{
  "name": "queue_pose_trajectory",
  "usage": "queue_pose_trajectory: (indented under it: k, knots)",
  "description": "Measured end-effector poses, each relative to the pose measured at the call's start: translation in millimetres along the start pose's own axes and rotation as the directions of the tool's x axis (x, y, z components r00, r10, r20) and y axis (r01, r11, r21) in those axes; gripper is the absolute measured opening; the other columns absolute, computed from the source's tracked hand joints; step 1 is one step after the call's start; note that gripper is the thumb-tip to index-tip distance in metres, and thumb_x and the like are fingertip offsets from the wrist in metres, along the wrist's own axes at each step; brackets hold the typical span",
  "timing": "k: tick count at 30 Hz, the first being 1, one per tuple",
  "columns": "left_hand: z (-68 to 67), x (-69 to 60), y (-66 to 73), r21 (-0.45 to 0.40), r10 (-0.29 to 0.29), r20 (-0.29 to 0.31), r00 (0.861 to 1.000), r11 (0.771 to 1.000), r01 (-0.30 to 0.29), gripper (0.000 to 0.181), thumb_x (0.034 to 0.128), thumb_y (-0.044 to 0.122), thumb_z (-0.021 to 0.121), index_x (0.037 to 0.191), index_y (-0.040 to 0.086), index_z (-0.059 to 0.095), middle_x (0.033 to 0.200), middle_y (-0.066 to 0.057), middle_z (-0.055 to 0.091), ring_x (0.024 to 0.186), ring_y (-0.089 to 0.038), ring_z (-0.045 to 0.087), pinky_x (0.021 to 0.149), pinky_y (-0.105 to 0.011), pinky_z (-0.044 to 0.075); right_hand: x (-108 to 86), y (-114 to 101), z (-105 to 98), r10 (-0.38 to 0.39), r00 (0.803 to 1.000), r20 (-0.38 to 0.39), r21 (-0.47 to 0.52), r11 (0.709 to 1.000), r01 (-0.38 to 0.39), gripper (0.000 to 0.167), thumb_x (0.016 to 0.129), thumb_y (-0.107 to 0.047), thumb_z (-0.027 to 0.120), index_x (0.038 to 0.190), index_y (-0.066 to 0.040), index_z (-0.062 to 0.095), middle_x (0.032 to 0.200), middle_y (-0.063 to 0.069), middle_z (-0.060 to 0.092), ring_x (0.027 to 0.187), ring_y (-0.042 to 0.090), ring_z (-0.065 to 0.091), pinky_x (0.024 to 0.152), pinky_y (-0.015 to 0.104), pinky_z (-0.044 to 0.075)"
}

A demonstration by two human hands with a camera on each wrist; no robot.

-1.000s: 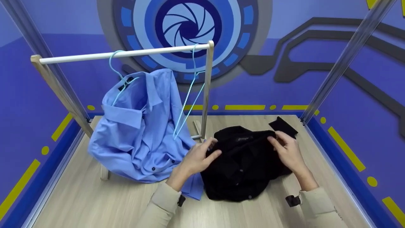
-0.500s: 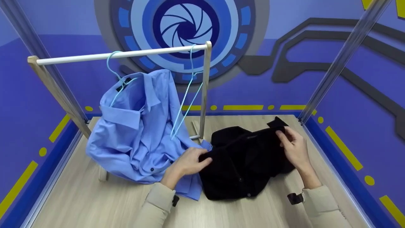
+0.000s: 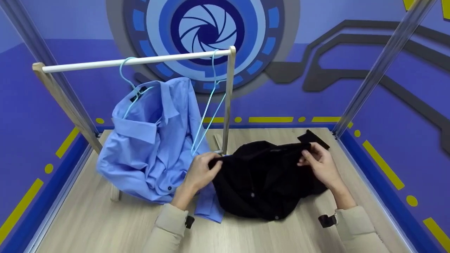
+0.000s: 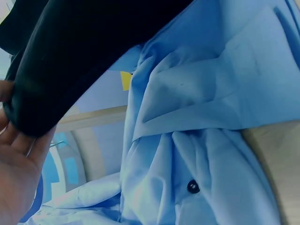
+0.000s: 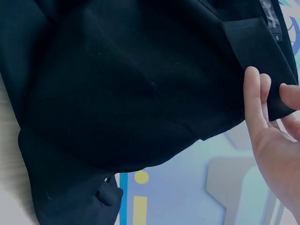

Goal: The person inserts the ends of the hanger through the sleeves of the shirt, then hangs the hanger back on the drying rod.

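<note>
A black shirt (image 3: 267,179) with pale buttons lies bunched on the table, its upper edge lifted between both hands. My left hand (image 3: 202,172) pinches its left edge, beside the blue shirt. On the other side, my right hand (image 3: 322,167) pinches the collar area between thumb and fingers. The right wrist view shows the black collar (image 5: 258,44) with a label (image 5: 271,18) inside it. In the left wrist view the black fabric (image 4: 93,51) hangs from the left fingers (image 4: 21,143), in front of the blue shirt (image 4: 206,108).
A rack with a white rail (image 3: 168,58) stands at the left. A light-blue hanger (image 3: 127,75) carries the blue shirt (image 3: 140,147), whose hem reaches the table. A bare hanger (image 3: 207,116) hangs near the right post (image 3: 229,102). A black cuff (image 3: 314,137) lies behind the right hand.
My left hand first lowered, then rose and moved left, drawing the black shirt's left edge outward. The right hand shifted right, then slightly back left. The blue shirt stays on its hanger.
</note>
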State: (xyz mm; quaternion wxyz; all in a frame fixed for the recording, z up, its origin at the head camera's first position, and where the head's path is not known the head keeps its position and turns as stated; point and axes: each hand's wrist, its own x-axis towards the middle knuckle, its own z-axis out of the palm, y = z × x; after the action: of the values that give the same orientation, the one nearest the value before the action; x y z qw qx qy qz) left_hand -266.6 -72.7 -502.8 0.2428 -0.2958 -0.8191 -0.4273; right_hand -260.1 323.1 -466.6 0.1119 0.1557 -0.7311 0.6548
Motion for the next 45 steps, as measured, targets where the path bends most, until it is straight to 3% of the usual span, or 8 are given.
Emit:
queue_pose_trajectory:
  k: [7, 14, 19, 26, 31, 36, 42, 45]
  knots:
    - [-6.8, 1.4, 4.9, 0.080, -0.038, -0.136, 0.990, 0.996, 0.049, 0.006, 0.0882, 0.006, 0.071, 0.093, 0.004, 0.073, 0.091, -0.006, 0.069, 0.085, -0.025, 0.068, 0.077, -0.041, 0.055, 0.6, 0.3, 6.3, -0.027, 0.997, 0.068, -0.125, 0.991, 0.035, 0.021, 0.099, 0.005, 0.063, 0.119, 0.010, 0.062, 0.108, 0.018, 0.064, 0.084, 0.022, 0.066, 0.076, 0.031, 0.058]
    - [-7.7, -0.1, 4.1, 0.094, -0.099, -0.163, 0.982, 0.989, 0.115, 0.006, 0.0886, 0.007, 0.072, 0.094, 0.005, 0.074, 0.092, -0.004, 0.070, 0.083, -0.026, 0.070, 0.077, -0.040, 0.055, 0.7, -4.0, 9.9, -0.044, 0.999, 0.030, -0.204, 0.978, 0.049, 0.018, 0.099, 0.004, 0.063, 0.116, 0.008, 0.064, 0.113, 0.019, 0.067, 0.093, 0.013, 0.065, 0.075, 0.021, 0.051]
    - [-8.7, -0.6, 0.9, 0.079, -0.127, -0.193, 0.973, 0.986, 0.144, 0.007, 0.0880, 0.007, 0.073, 0.094, 0.006, 0.075, 0.090, -0.003, 0.074, 0.082, -0.026, 0.072, 0.077, -0.040, 0.056, 3.5, -0.2, 6.0, -0.066, 0.997, 0.028, -0.284, 0.956, 0.071, 0.015, 0.101, -0.004, 0.065, 0.112, 0.006, 0.070, 0.120, 0.017, 0.066, 0.109, 0.011, 0.064, 0.087, 0.017, 0.049]
    - [-8.8, -2.1, -3.5, 0.106, -0.190, -0.200, 0.961, 0.971, 0.214, 0.010, 0.0872, 0.009, 0.073, 0.096, 0.004, 0.076, 0.091, -0.008, 0.075, 0.087, -0.032, 0.072, 0.080, -0.044, 0.056, 5.2, -4.3, 4.9, -0.058, 0.997, 0.044, -0.525, 0.848, 0.073, 0.012, 0.098, -0.011, 0.071, 0.107, -0.007, 0.078, 0.100, 0.004, 0.071, 0.086, 0.008, 0.063, 0.075, 0.015, 0.046]
    - [-5.8, -4.8, -9.7, 0.135, -0.227, -0.223, 0.948, 0.956, 0.260, 0.009, 0.0835, 0.007, 0.075, 0.092, 0.005, 0.075, 0.089, -0.010, 0.073, 0.087, -0.035, 0.069, 0.081, -0.046, 0.054, 6.2, -6.1, 8.8, 0.040, 0.997, 0.060, -0.514, 0.858, -0.003, 0.015, 0.097, -0.012, 0.073, 0.106, -0.002, 0.077, 0.097, 0.008, 0.075, 0.087, 0.008, 0.068, 0.078, 0.015, 0.050]
    - [1.0, -8.4, -9.6, 0.191, -0.201, -0.265, 0.943, 0.948, 0.255, 0.022, 0.0740, -0.003, 0.077, 0.092, 0.005, 0.069, 0.087, -0.011, 0.067, 0.086, -0.035, 0.062, 0.082, -0.047, 0.048, 6.2, -9.1, 15.5, 0.068, 0.997, 0.041, -0.529, 0.848, -0.037, 0.011, 0.095, -0.013, 0.075, 0.098, -0.003, 0.077, 0.087, 0.005, 0.075, 0.078, 0.009, 0.068, 0.073, 0.016, 0.050]
    - [12.3, -13.5, 3.3, 0.219, -0.148, -0.216, 0.965, 0.956, 0.195, 0.023, 0.0730, -0.008, 0.067, 0.086, 0.009, 0.060, 0.078, -0.002, 0.057, 0.069, -0.021, 0.058, 0.063, -0.038, 0.049, 7.0, -13.0, 23.2, 0.076, 0.997, 0.011, -0.541, 0.839, -0.058, 0.008, 0.096, -0.013, 0.073, 0.097, -0.005, 0.075, 0.075, 0.003, 0.071, 0.047, 0.015, 0.060, 0.048, 0.026, 0.050]
    - [16.8, -17.4, 11.5, 0.239, -0.097, -0.189, 0.977, 0.961, 0.142, 0.016, 0.0756, 0.000, 0.067, 0.086, 0.010, 0.059, 0.079, -0.001, 0.057, 0.071, -0.021, 0.058, 0.066, -0.037, 0.050, 7.8, -13.2, 26.2, 0.080, 0.997, -0.012, -0.554, 0.829, -0.073, 0.009, 0.096, -0.013, 0.072, 0.097, -0.004, 0.074, 0.075, 0.003, 0.070, 0.047, 0.015, 0.059, 0.051, 0.025, 0.050]
